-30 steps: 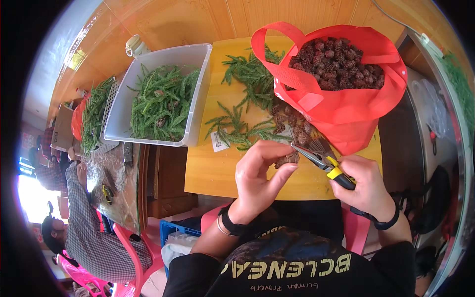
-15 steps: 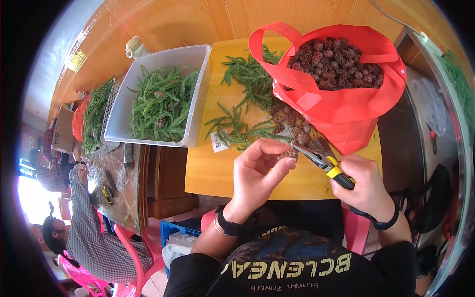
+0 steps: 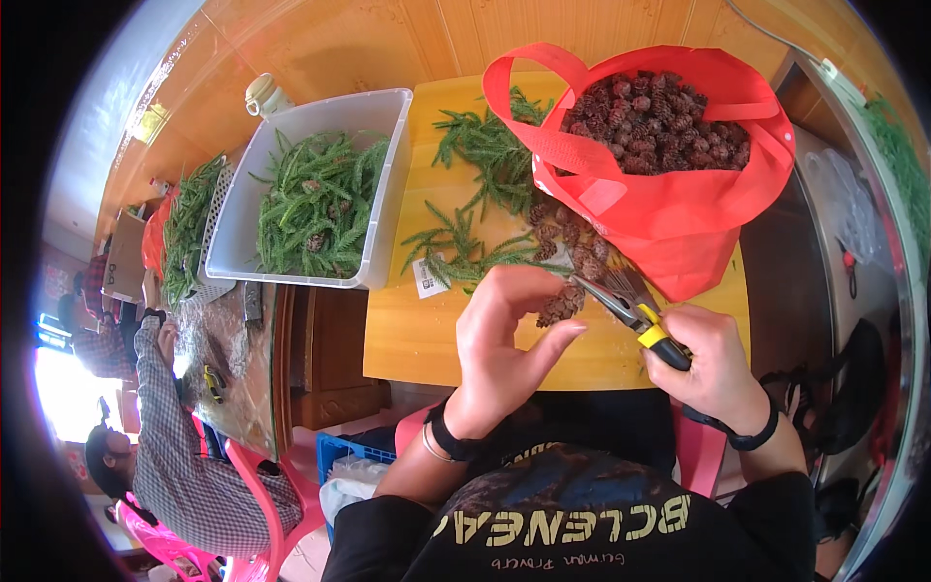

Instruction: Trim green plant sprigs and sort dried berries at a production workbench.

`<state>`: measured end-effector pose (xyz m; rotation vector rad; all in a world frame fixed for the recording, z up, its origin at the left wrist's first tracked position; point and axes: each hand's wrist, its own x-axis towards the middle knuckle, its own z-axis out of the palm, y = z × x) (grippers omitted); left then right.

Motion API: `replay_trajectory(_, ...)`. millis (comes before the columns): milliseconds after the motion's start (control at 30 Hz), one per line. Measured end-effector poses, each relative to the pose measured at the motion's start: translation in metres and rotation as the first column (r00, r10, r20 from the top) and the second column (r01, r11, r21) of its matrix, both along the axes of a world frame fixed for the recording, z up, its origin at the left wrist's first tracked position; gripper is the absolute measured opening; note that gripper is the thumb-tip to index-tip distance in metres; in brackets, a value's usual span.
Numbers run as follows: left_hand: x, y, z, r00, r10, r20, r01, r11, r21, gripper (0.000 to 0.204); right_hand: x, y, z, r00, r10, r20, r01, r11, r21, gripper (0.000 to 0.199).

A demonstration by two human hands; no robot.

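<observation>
My left hand [image 3: 495, 339] has a brown pine cone [image 3: 560, 307] between its curled forefinger and its thumb, over the front of the yellow table [image 3: 456, 354]. My right hand [image 3: 713, 361] grips long-nose pliers [image 3: 635, 323] with yellow and black handles. The jaws point left and meet the top of the cone by my left fingertips; what they bite on is too small to make out. Just beyond, several loose cones [image 3: 587, 260] lie beside a bundle of thin wires [image 3: 632, 283]. Green sprigs [image 3: 456, 238] and a small white label [image 3: 430, 279] lie further left.
A red bag [image 3: 669, 218] full of pine cones stands at the back right. A clear plastic bin [image 3: 390, 194] of green sprigs is on the left, near a lidded jar [image 3: 264, 95]. Further left, a person in a checked shirt [image 3: 179, 466] sits at another table holding a second pair of pliers [image 3: 212, 381].
My left thumb has slid down off the cone's face, so more of the cone shows. The pliers have shifted slightly, still held in my right hand.
</observation>
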<state>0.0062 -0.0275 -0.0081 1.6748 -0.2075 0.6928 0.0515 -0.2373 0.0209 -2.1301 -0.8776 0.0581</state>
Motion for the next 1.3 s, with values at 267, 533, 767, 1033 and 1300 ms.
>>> replay_trajectory(267, -0.004, 0.009, 0.002, 0.864, -0.433, -0.258, 0.239, 0.802, -0.548, 0.024, 0.001, 0.001, 0.003, 0.999, 0.019, 0.039, -0.019, 1.000, -0.004, 0.024)
replay_trajectory(533, 0.001, -0.001, 0.004, 0.997, 0.068, 0.022, -0.071, 0.989, 0.130, 0.023, 0.001, 0.001, 0.006, 0.999, 0.003, 0.048, -0.002, 0.999, -0.032, 0.023)
replay_trajectory(767, 0.003, -0.003, 0.004, 0.961, 0.171, 0.217, -0.241, 0.901, 0.360, 0.023, 0.001, 0.002, 0.003, 0.999, 0.001, 0.042, 0.001, 0.998, -0.056, 0.018)
replay_trajectory(1033, 0.006, -0.001, -0.015, 0.998, 0.066, -0.020, -0.063, 0.992, 0.107, 0.027, 0.001, -0.004, 0.008, 0.992, -0.009, -0.123, -0.003, 0.995, -0.100, 0.024)
replay_trajectory(1300, 0.007, 0.003, -0.027, 0.974, -0.083, -0.209, 0.033, 0.972, -0.232, 0.024, 0.014, -0.041, 0.012, 0.968, -0.043, -0.247, -0.004, 0.983, -0.186, 0.027)
